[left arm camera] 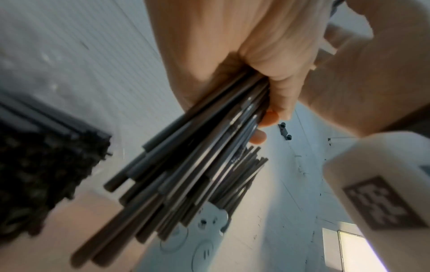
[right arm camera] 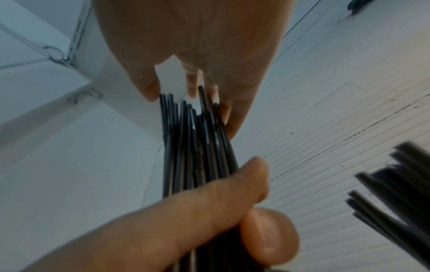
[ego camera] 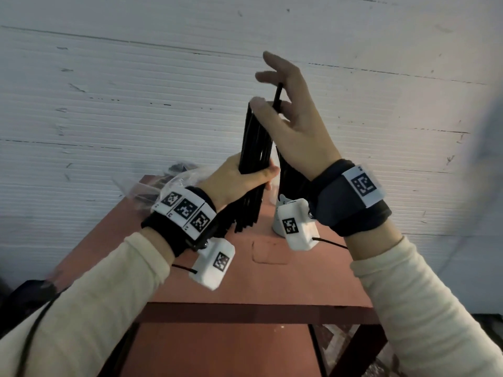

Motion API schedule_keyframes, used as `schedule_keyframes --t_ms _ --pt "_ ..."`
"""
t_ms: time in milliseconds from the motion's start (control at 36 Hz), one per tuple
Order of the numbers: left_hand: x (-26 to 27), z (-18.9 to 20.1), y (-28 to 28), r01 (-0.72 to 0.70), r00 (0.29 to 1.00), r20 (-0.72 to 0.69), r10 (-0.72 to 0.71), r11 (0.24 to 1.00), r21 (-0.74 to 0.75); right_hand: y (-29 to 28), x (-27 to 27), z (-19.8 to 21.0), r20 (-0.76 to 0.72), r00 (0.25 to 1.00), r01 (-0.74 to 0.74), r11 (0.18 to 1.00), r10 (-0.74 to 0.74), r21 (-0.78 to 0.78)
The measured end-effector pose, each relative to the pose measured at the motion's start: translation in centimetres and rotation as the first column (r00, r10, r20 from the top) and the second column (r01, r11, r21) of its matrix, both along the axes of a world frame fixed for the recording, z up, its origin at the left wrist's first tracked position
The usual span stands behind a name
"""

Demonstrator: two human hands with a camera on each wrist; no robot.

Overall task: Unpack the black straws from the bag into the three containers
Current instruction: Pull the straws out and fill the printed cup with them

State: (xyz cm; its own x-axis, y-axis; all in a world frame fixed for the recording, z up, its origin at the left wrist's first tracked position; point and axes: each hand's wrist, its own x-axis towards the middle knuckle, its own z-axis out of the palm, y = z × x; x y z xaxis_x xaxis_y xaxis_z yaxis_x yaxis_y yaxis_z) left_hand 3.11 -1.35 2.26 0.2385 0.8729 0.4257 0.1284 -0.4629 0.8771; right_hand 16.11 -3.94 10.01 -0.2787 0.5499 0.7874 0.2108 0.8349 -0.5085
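The left hand wraps tight around a fat bunch of black straws and holds them up in the air above the red table. The bunch stands almost straight up, with loose ends sticking out below the fist. If the squeeze goes soft, those bottom ends could slide down and spill all over the table.

Just past it, at about 1 o'clock, the right hand pinches the tip of one straw at the top of the bunch, with its other fingers spread wide. Pulling that one straw up could drag its neighbours along, since they are packed close together. A thin straw could also bend if it is tugged sideways.

A white container stands on the table under the right wrist, mostly hidden. Other black straws stick up by it, so a bump could tip it over.

Farther back, at 10 o'clock, the clear bag lies on the table's far corner.
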Motion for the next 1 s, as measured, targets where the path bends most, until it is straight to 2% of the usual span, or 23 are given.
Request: schedule_keyframes --t_ms 111,167,250,361,472,639,805,944,1000 --pt "1.4 -2.6 0.1 0.033 0.996 0.083 -0.02 0.987 -0.157 1.1 0.2 -2.0 0.206 0.97 0.127 0.992 -0.128 0.015" --pt "1.7 -3.7 0.0 0.038 0.998 0.058 -0.026 0.975 -0.218 1.8 0.5 -3.3 0.31 0.937 0.167 0.986 -0.162 0.012" --pt "2.0 -5.0 0.2 0.027 0.999 0.045 -0.016 0.964 -0.263 2.2 1.1 -4.5 0.332 0.929 0.175 0.985 -0.161 -0.011" --pt "2.2 -5.3 0.5 0.019 0.999 0.032 -0.01 0.957 -0.288 2.2 1.5 -4.5 0.316 0.944 0.093 0.995 -0.101 0.038" --pt "2.3 -5.8 1.0 0.013 1.0 0.008 -0.011 0.948 -0.317 2.7 1.6 -5.0 0.435 0.889 0.14 0.99 -0.14 0.033" --pt "2.3 -7.0 1.0 -0.012 1.0 -0.001 0.012 0.932 -0.363 3.3 1.6 -5.9 0.331 0.915 0.22 0.973 -0.23 0.066" --pt "2.3 -7.2 1.0 0.018 1.0 -0.008 -0.023 0.918 -0.396 3.3 1.8 -6.3 0.356 0.908 0.211 0.975 -0.221 0.068" --pt "2.3 -7.4 0.9 0.041 0.996 -0.058 -0.066 0.934 -0.356 2.9 2.0 -6.5 0.347 0.918 0.186 0.981 -0.193 0.052" --pt "2.4 -7.2 0.6 0.001 0.994 -0.105 -0.037 0.947 -0.323 2.7 2.2 -6.4 0.321 0.925 0.201 0.979 -0.202 0.037"
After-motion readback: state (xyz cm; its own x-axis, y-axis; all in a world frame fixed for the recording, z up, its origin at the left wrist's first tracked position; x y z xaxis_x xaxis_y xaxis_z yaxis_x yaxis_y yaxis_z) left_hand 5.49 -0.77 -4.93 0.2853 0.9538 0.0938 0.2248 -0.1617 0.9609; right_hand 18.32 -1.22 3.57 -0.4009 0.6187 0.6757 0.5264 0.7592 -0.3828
